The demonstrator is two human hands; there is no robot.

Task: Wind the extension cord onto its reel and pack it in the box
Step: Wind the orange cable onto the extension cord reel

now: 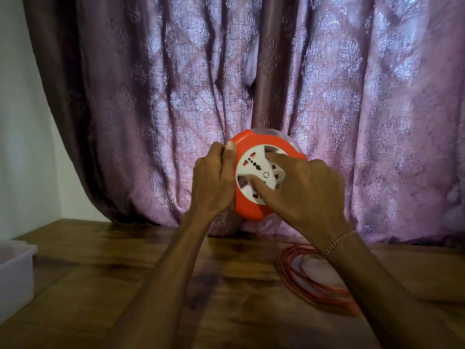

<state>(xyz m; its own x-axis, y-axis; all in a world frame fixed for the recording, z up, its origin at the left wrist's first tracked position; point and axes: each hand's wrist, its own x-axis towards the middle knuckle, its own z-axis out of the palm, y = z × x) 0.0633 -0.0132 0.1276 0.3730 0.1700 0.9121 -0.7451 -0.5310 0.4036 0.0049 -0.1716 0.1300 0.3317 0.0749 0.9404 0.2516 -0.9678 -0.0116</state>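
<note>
Your left hand (214, 180) grips the rim of the reel (254, 210), held upright above the counter (125, 273). Your right hand (302, 192) pinches its white hub. The loose cord (314, 275) lies coiled below your right hand, which is nearer to it.

curtain (251, 71): purple, patterned, hanging in folds | wall (20, 122): pale, left | table (100, 285): dark wood

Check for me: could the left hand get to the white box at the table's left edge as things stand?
Probably yes, but not freely: the left hand grips the orange reel, so it must let go first. The wooden table towards the white box looks unobstructed.
</note>
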